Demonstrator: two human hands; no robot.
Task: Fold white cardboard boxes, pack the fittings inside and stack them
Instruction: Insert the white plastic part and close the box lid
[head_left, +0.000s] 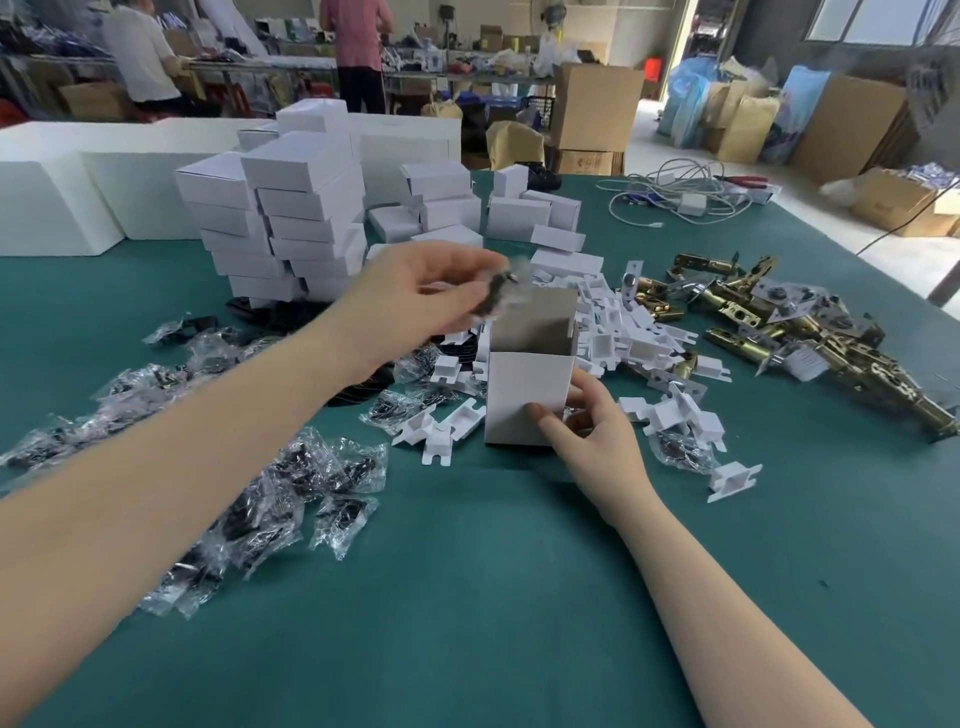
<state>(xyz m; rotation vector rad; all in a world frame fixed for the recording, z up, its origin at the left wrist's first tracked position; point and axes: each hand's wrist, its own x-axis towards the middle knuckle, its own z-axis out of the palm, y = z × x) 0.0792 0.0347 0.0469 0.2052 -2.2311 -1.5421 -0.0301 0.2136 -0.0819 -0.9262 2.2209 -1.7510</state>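
an open white cardboard box (527, 400) stands upright on the green table (493, 597), near its middle, top flaps raised and the grey-brown inside showing. the right hand (592, 423) grips the box low on its right side, thumb pressed on the front face, fingers wrapped round the right wall. the left hand (415, 296) is held above and just left of the box mouth, fingers pinching a small clear bag of dark fittings (496, 293); the bag is blurred and its contents cannot be made out in detail. the bag is over the rim, not inside the box.

left of the box, a loose spread of bagged fittings (291, 483) lies on the table under the left forearm. around and behind the box sits a heap of white folded card inserts (623, 332). to the right, well apart from the box, lies a pile of brass latch bolts (810, 338).

behind the left hand stands a stack of closed white boxes (291, 218), several high and in two columns, leaning slightly. further closed boxes (519, 213) lie scattered behind the inserts. a coil of white cable (675, 197) rests at the far right of the table. large white foam blocks (78, 187) stand along the far left edge. two persons (358, 47) stand at benches in the background, backs turned.
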